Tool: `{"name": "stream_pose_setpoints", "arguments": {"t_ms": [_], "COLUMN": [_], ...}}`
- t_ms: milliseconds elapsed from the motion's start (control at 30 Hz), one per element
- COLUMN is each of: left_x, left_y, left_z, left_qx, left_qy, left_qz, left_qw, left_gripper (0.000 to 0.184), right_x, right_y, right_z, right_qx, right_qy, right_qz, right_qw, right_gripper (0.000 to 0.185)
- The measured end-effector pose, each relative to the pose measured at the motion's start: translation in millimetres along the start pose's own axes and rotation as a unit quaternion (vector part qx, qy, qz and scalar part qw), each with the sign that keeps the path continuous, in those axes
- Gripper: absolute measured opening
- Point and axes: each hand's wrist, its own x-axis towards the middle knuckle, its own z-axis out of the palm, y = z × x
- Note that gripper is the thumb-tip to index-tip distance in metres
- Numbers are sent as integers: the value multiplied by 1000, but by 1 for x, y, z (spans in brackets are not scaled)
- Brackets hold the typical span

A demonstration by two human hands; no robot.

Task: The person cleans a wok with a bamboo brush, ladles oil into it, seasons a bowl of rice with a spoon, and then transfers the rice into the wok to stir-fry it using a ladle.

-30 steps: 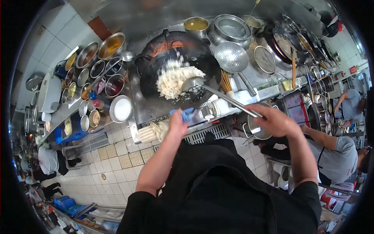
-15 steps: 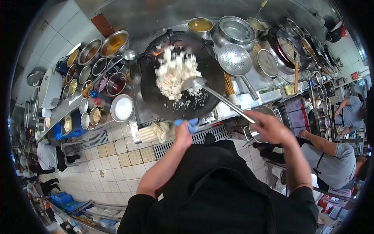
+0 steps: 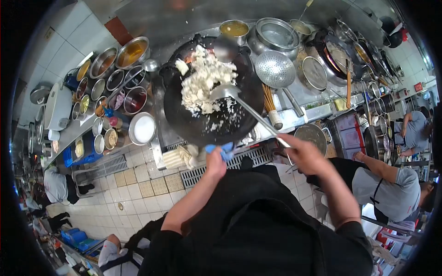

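Observation:
A black wok (image 3: 184,122) tilts over the burner with white and pale brown food (image 3: 200,85) in it, some pieces up in the air near its far side. My left hand (image 3: 215,163) is closed on a blue cloth (image 3: 223,151) at the wok's near edge. My right hand (image 3: 301,154) is wrapped round the handle of a metal ladle (image 3: 224,92). The ladle's bowl is inside the wok, against the right side of the food. Small white bits lie on the wok's near slope. Flames show at the far left rim.
Left of the wok stand several metal bowls and a bowl of white powder (image 3: 142,128). To the right are a perforated skimmer (image 3: 275,69), a bamboo brush (image 3: 275,118) and a pot (image 3: 311,139). A co-worker (image 3: 386,188) stands at right, another person (image 3: 120,257) at lower left.
The wok has come towards me and tilted, and the food has flown up and spread. My right hand has moved left and down with the ladle. Another person has appeared at lower left.

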Motion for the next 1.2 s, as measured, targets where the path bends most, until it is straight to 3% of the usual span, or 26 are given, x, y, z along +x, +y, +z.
{"name": "stream_pose_setpoints", "arguments": {"t_ms": [67,133,167,200,267,333,400,433,467,500,533,567,600,667,733,800,867,900,933,967,1000,1033,1067,1133,1200], "left_x": [4,28,43,65,83,74,56,21,-10,3,4,10,21,47,89,94,87,89,82,53,22,19,25,80,54], "left_y": [50,79,84,82,64,35,-15,-13,-4,-11,2,22,42,67,71,70,43,11,-18,-19,-12,-6,0,-6,42], "left_z": [42,62,59,51,35,16,-16,-5,9,-11,-4,9,23,40,41,41,22,0,-19,-19,-14,-15,-14,-25,25], "left_qx": [-65,-32,-32,-21,-11,11,-6,-4,-4,37,-24,-43,-60,-12,-29,-2,-11,-26,-40,-37,-35,-13,-18,-41,-43], "left_qy": [14,39,37,15,-4,-33,-7,0,9,-29,-19,-23,-31,-34,-46,-30,-57,-53,-47,-46,-40,-20,-37,-55,-20], "left_qz": [-14,-30,-28,-25,-28,-26,-26,14,52,4,9,-14,-33,-23,-21,-8,-45,-11,22,31,37,-16,4,-13,-36], "left_qw": [998,998,998,999,1000,999,1000,1000,999,999,999,999,997,999,998,1000,997,998,998,998,998,1000,999,998,998], "left_gripper": [28,25,25,25,25,27,32,31,30,25,21,18,15,13,15,20,26,30,35,36,37,34,29,20,15], "right_x": [-5,14,33,58,86,87,60,49,32,14,5,-3,3,34,82,110,102,87,80,43,30,19,13,18,35], "right_y": [-7,-27,-16,4,16,20,32,39,37,20,18,-16,-14,-16,13,14,15,19,32,-18,-14,-11,-22,-13,-50], "right_z": [-44,-53,-40,-16,39,82,86,80,63,35,15,-19,-34,-42,-1,54,87,94,98,59,46,28,10,-5,-8], "right_qx": [-90,-149,-150,-152,-138,-153,-118,-84,-60,-20,-24,-50,-54,-103,-114,-124,-91,-3,34,209,270,349,396,579,636], "right_qy": [-54,-108,-84,-59,19,34,53,75,63,21,21,-47,-61,-93,5,72,52,83,168,1,10,-21,-43,-117,-93], "right_qz": [-58,-3,-34,-65,-19,34,-6,-47,-25,9,-36,23,-45,-13,-103,-18,-20,-66,-230,95,112,120,134,-39,-101], "right_qw": [993,983,985,985,990,987,992,992,996,1000,999,997,996,990,988,989,994,994,958,973,956,929,907,806,759], "right_gripper": [44,44,45,46,47,48,48,49,50,48,46,45,45,43,42,41,36,35,30,22,14,12,14,36,50]}}
